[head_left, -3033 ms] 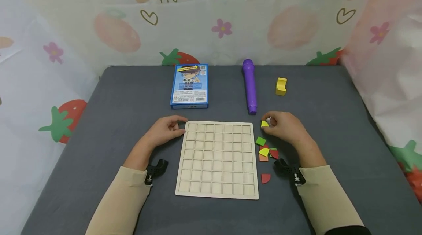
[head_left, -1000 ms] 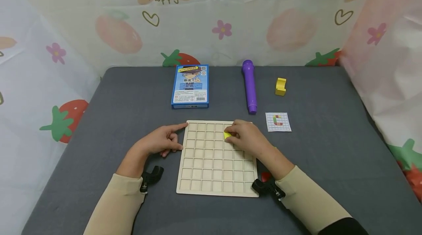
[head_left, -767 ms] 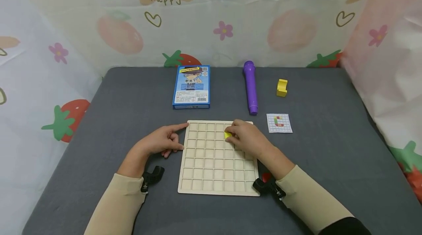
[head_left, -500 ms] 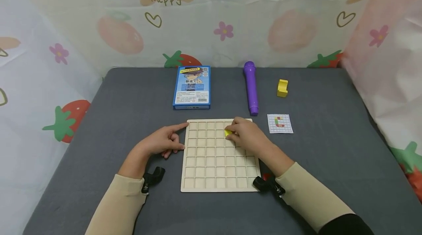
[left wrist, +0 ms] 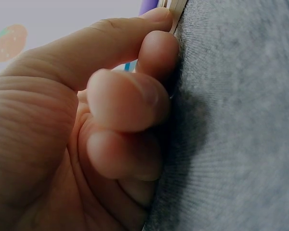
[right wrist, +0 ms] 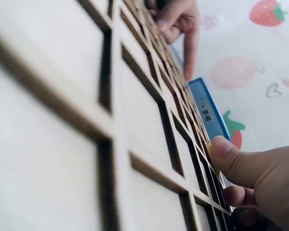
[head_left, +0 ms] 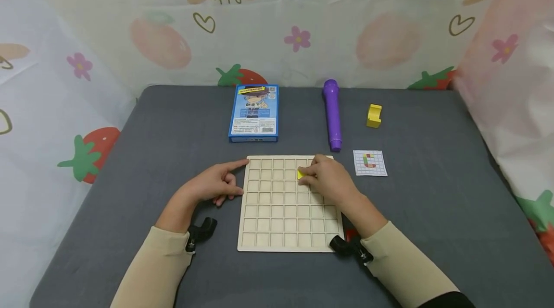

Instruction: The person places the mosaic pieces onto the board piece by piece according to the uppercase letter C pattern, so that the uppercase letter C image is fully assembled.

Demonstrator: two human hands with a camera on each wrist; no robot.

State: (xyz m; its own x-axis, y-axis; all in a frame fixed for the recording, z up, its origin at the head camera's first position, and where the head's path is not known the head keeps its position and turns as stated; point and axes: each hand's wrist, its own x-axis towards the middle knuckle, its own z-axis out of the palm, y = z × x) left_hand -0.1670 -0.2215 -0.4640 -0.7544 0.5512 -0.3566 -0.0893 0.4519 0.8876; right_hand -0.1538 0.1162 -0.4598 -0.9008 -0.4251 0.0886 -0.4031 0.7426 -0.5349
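A pale wooden grid board point(head_left: 264, 212) lies in the middle of the table. My right hand point(head_left: 331, 180) is over its upper part and pinches a small yellow tile point(head_left: 300, 174) between thumb and index finger, at a cell in the second row. The right wrist view shows only a sliver of the tile beside the thumb point(right wrist: 222, 150). My left hand point(head_left: 214, 184) touches the board's left side, index finger straight at the top corner and thumb on the edge lower down. Its other fingers are curled point(left wrist: 125, 101) and hold nothing. A red tile point(head_left: 351, 234) shows partly under my right forearm.
A white card point(head_left: 370, 166) with a coloured grid pattern lies right of the board. Behind stand a blue box point(head_left: 254, 116), a purple microphone-shaped stick point(head_left: 332, 116) and a yellow block point(head_left: 374, 116). A patterned cloth backs the grey table.
My right hand has carried the yellow tile left onto the board, uncovering the card; its forearm now covers the loose tiles. My left index finger has straightened. The board has turned slightly.
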